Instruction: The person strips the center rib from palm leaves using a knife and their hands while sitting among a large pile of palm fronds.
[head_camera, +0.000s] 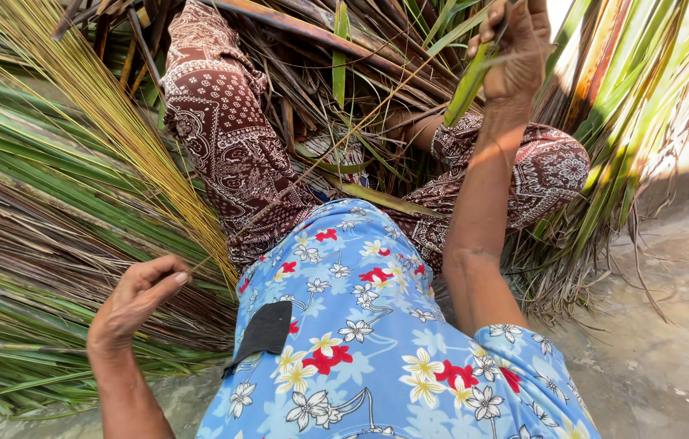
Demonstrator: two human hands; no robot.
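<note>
My left hand (137,299) is low at the left, its fingers pinched on the end of a thin yellow leaf rib (296,175) that runs up and to the right. My right hand (515,49) is raised at the top, closed on a green palm leaflet (466,85) and what looks like a dark blade, partly hidden by the fingers. A fan of stripped yellow ribs (109,114) lies at the left beside my left hand.
I sit among palm fronds: green and brown ones (27,244) heaped at the left, drooping green ones (629,138) at the right. My legs in brown patterned cloth (231,146) stretch ahead. Bare concrete floor (662,341) lies at the right.
</note>
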